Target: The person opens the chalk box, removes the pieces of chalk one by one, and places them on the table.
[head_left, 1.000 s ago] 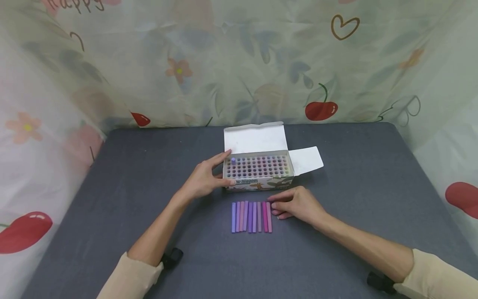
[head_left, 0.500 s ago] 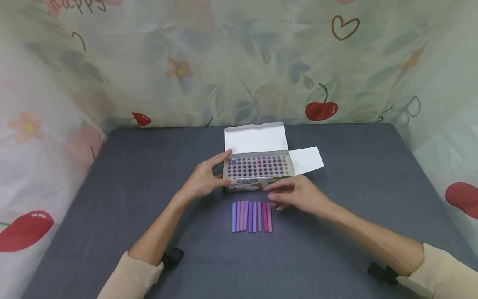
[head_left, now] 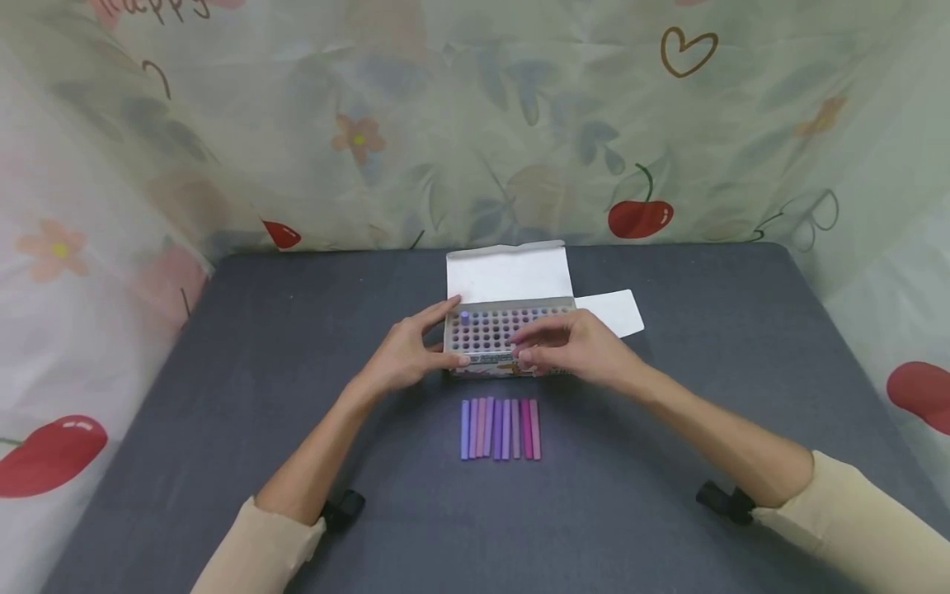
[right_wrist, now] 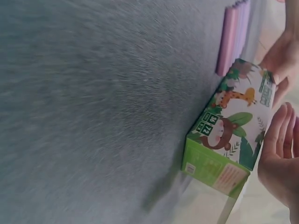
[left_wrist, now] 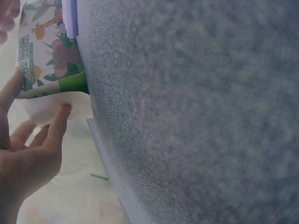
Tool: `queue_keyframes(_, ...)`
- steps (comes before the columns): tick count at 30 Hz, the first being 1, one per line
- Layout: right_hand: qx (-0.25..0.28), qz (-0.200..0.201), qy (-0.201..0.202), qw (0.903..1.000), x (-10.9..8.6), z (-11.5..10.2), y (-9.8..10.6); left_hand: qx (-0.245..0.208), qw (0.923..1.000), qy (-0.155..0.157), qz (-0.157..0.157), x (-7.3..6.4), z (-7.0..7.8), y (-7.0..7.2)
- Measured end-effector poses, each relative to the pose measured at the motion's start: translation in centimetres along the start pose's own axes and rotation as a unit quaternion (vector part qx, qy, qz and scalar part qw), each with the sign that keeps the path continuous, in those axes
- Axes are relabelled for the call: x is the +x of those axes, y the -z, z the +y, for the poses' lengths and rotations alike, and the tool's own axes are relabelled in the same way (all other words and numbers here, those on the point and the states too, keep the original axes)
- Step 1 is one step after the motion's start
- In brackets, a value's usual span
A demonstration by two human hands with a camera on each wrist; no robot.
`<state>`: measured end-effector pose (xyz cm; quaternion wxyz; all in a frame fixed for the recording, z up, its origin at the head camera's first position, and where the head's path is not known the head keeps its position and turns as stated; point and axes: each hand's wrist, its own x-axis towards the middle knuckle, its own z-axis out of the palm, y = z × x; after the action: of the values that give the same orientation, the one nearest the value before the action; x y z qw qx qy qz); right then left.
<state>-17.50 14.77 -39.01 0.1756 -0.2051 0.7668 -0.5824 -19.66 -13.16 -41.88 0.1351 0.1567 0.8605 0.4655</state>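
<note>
An open cardboard box (head_left: 493,369) holds rows of round holes, and one purple chalk stick (head_left: 464,318) stands up out of its back left corner. My left hand (head_left: 406,353) grips the box's left end, thumb on the front wall and index finger at the back corner. Over the front right part of the box is my right hand (head_left: 575,346), its fingers loosely bent with no stick visible between them. In front of the box, pink and purple chalk sticks (head_left: 497,429) lie side by side in a row. The right wrist view shows animal pictures on the box's front (right_wrist: 233,116).
The box's white lid (head_left: 508,276) is folded back behind it, and a side flap (head_left: 612,313) sticks out to the right. Dark grey cloth covers the table (head_left: 631,511). A printed curtain (head_left: 475,124) hangs behind the far table edge.
My right hand has left the right end of the chalk row and moved up and slightly left to the box. The left hand and the chalk row have stayed put.
</note>
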Motion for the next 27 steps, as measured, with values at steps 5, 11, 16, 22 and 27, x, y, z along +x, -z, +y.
queue_keyframes(5, -0.012, 0.021, 0.01, 0.9997, 1.4, 0.0, -0.3, -0.01, 0.9999, 0.001, -0.001, 0.1, -0.1, -0.1)
queue_keyframes(11, -0.043, 0.04, 0.019, 0.9981, 3.0, 0.0, -0.6, -0.023, 0.9997, -0.002, 0.001, 0.1, -0.1, -0.2)
queue_keyframes(16, -0.089, 0.053, 0.031, 0.9941, 4.1, 0.0, -0.8, -0.029, 0.9995, -0.008, 0.001, 0.2, -0.2, -0.1)
queue_keyframes(22, -0.156, 0.068, 0.051, 0.9841, 5.3, 0.1, -1.6, -0.033, 0.9994, -0.009, 0.0, 0.1, -0.2, 0.0)
queue_keyframes(27, -0.178, 0.066, 0.045, 0.9808, 6.1, 0.3, -2.1, -0.032, 0.9994, -0.011, -0.001, 0.0, -0.2, -0.1)
